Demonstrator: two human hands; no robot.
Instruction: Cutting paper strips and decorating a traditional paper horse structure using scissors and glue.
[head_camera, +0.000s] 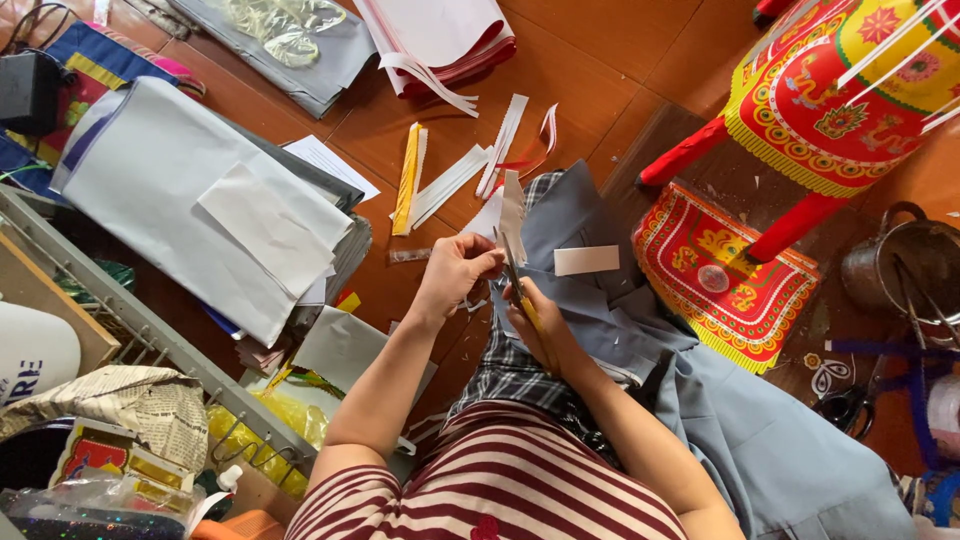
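My left hand (455, 272) pinches a narrow white paper strip (511, 208) that stands up above my lap. My right hand (540, 322) grips yellow-handled scissors (517, 280) whose blades meet the strip's lower end. A small white paper rectangle (586, 260) lies on the grey cloth over my knee. Cut white and yellow strips (440, 180) lie on the floor just beyond my hands.
Stacks of grey and white paper sheets (200, 200) sit to the left. A red and yellow patterned lantern frame (830, 90) stands on a matching panel (725, 270) at right. A metal pot (905, 265) is at far right, a wire rack (150, 340) at left.
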